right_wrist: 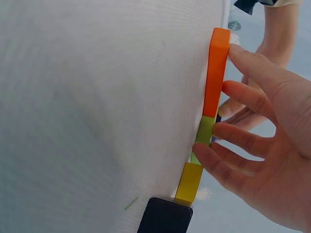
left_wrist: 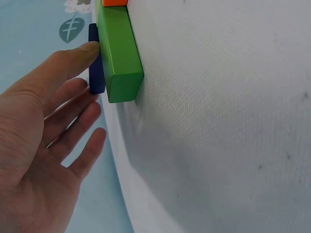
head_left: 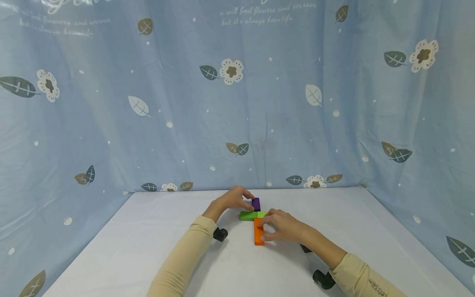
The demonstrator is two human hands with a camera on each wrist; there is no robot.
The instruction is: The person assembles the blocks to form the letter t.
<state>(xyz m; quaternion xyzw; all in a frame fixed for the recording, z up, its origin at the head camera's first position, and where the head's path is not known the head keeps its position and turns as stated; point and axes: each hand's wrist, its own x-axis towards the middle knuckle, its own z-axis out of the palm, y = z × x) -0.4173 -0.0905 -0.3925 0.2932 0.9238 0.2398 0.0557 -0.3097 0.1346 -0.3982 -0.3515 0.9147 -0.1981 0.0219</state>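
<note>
In the head view my left hand [head_left: 234, 199] touches the left side of a purple block [head_left: 256, 204]. In the left wrist view its thumb lies against that block, and the other fingers are loosely bent. My right hand [head_left: 283, 226] touches the right side of a long orange block [head_left: 258, 233] with thumb and index finger. Between the purple and orange blocks lie a green block [head_left: 248, 216] and a light green block [head_left: 262, 214], end to end. A yellow block [right_wrist: 189, 182] adjoins the light green one in the right wrist view; the right hand hides it in the head view.
A white-covered table [head_left: 141, 247] carries the blocks. Behind it and at both sides hangs a blue patterned curtain [head_left: 178, 82]. Black devices show by the left wrist [head_left: 220, 234] and the right wrist [head_left: 324, 279]. A dark rounded object [right_wrist: 166, 217] appears near the yellow block.
</note>
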